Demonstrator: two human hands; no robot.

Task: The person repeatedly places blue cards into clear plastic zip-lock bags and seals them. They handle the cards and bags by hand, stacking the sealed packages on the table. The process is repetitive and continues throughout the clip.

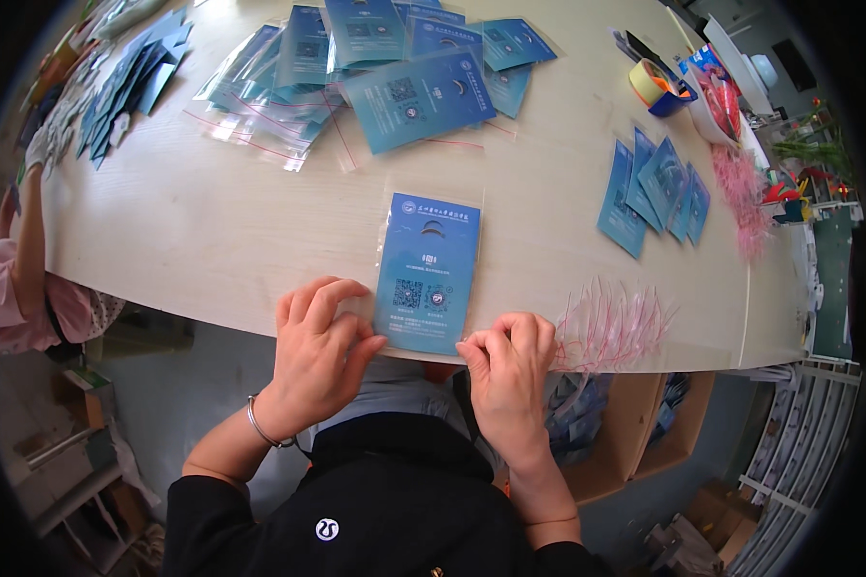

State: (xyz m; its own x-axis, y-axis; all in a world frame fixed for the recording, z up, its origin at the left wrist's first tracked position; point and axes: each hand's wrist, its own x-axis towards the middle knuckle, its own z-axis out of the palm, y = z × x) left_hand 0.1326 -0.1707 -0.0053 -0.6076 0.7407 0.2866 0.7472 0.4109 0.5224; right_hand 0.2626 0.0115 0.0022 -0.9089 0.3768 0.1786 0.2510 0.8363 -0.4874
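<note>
A blue printed card (431, 260) lies upright to me near the table's front edge, inside a clear plastic sleeve that shows beyond the card's top and sides. My left hand (322, 337) has its fingers curled, with thumb and forefinger closed at the sleeve's lower left edge. At the lower right corner, my right hand (512, 361) pinches the sleeve between thumb and fingers. Clear zip bags with red lines (611, 327) lie fanned out just right of that hand. Farther right are several loose blue cards (652, 188), overlapping in a fan.
At the far middle is a heap of bagged blue cards (414, 91). More dark blue cards (135, 87) lie far left, near another person's gloved hand (43, 144). Tape rolls (656, 87) stand at the far right. Cardboard boxes (635, 423) with bagged items sit below the table edge.
</note>
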